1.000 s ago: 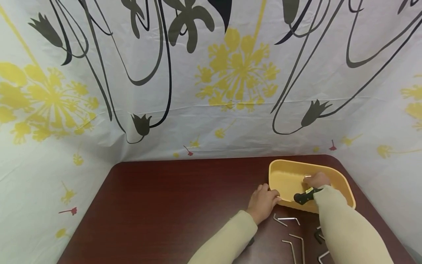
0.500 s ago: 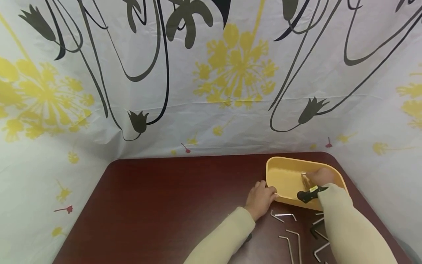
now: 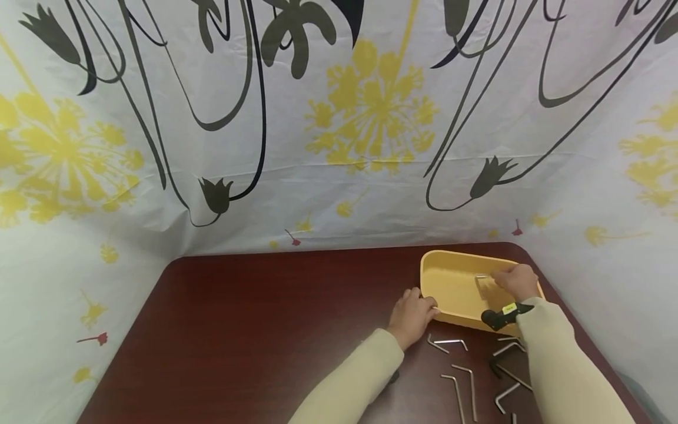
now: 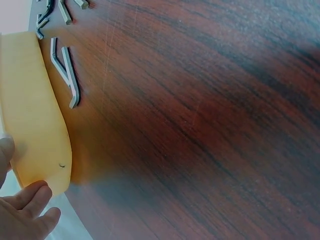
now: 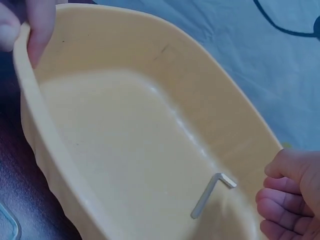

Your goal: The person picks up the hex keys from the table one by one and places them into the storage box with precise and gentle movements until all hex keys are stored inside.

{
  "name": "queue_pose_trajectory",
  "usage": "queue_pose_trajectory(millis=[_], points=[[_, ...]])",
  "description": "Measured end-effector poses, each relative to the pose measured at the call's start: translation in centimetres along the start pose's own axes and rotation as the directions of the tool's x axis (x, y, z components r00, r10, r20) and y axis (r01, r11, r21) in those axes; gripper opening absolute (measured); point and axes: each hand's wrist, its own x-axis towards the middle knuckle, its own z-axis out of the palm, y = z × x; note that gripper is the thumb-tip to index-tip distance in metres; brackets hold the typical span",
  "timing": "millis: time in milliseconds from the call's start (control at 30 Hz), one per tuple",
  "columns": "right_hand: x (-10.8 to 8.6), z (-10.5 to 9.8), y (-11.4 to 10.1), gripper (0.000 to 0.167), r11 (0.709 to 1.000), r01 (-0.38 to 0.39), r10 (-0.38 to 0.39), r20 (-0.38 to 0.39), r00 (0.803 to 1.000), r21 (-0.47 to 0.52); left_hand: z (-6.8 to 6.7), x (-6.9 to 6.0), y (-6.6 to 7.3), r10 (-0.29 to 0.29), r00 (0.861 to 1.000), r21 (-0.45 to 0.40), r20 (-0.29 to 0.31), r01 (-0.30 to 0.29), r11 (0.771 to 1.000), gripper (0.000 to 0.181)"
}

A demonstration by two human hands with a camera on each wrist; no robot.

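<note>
A shallow yellow plastic bin (image 3: 452, 280) stands at the back right of the table. My left hand (image 3: 410, 317) pinches its near left corner; in the right wrist view, a finger is inside the rim and the thumb outside. Inside the bin is one short silver hex key (image 5: 207, 197), apart from my right hand. That right hand (image 3: 518, 281) is over the bin's right part, fingers loosely curled (image 5: 287, 200) and nothing visible in them. Whether it touches the bin wall cannot be told. The left wrist view shows my left fingers (image 4: 32, 202) against the bin's outer side.
Several silver hex keys (image 3: 473, 388) lie on the dark wooden table (image 3: 296, 318) in front of the bin. A black one (image 3: 494, 368) is among them, partly near my right sleeve. A flower-printed cloth (image 3: 296, 141) hangs behind and beside the table.
My right hand has let go of the hex key, leaving it in the bin, and has drawn a little to the right. The left hand keeps its hold. The head view has shifted slightly.
</note>
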Motion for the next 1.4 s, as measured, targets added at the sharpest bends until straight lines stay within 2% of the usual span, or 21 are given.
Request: queue_pose_trajectory(millis=[133, 333, 467, 633, 767, 1033, 1167, 1400], points=[[-0.6, -0.2, -0.1, 0.031, 1.000, 0.028, -0.028, 0.009, 1.000, 0.010, -0.1, -0.2, 0.0, -0.008, 1.000, -0.010, 0.013, 0.008, 1.000, 0.022], [-1.3, -0.8, 0.4, 0.035, 0.999, 0.050, -0.048, 0.123, 0.991, -0.009, 0.1, -0.2, -0.5, -0.022, 0.999, -0.031, 0.024, 0.023, 0.999, 0.022], [-2.2, -1.2, 0.6, 0.033, 0.991, 0.128, -0.122, 0.151, 0.981, -0.028, 0.1, -0.3, -0.6, -0.025, 0.999, -0.045, 0.020, 0.026, 0.999, 0.022], [-3.6, -1.3, 1.0, 0.029, 0.956, 0.280, -0.271, 0.109, 0.956, -0.082, 0.0, -0.5, -0.7, -0.023, 1.000, -0.053, 0.015, 0.024, 0.998, 0.021], [-4.9, -1.0, 1.3, 0.027, 0.932, 0.346, -0.335, 0.114, 0.935, -0.105, -0.1, -0.6, -0.7, -0.031, 0.999, -0.054, 0.013, 0.032, 0.998, 0.020], [-8.0, -0.6, 1.3, 0.027, 0.940, 0.335, -0.328, 0.094, 0.940, -0.065, -0.2, -1.0, -0.6, -0.032, 0.999, -0.059, 0.037, 0.035, 0.998, 0.024], [-9.2, -0.5, 1.5, 0.025, 0.939, 0.335, -0.332, 0.053, 0.942, -0.075, -0.3, -1.3, -0.3, -0.026, 0.998, -0.058, 0.060, 0.029, 0.998, 0.026], [-10.7, -0.4, 2.4, 0.022, 0.929, 0.355, -0.361, -0.046, 0.932, -0.104, -0.6, -1.6, 0.3, -0.010, 0.997, -0.065, 0.080, 0.016, 0.998, 0.032]])
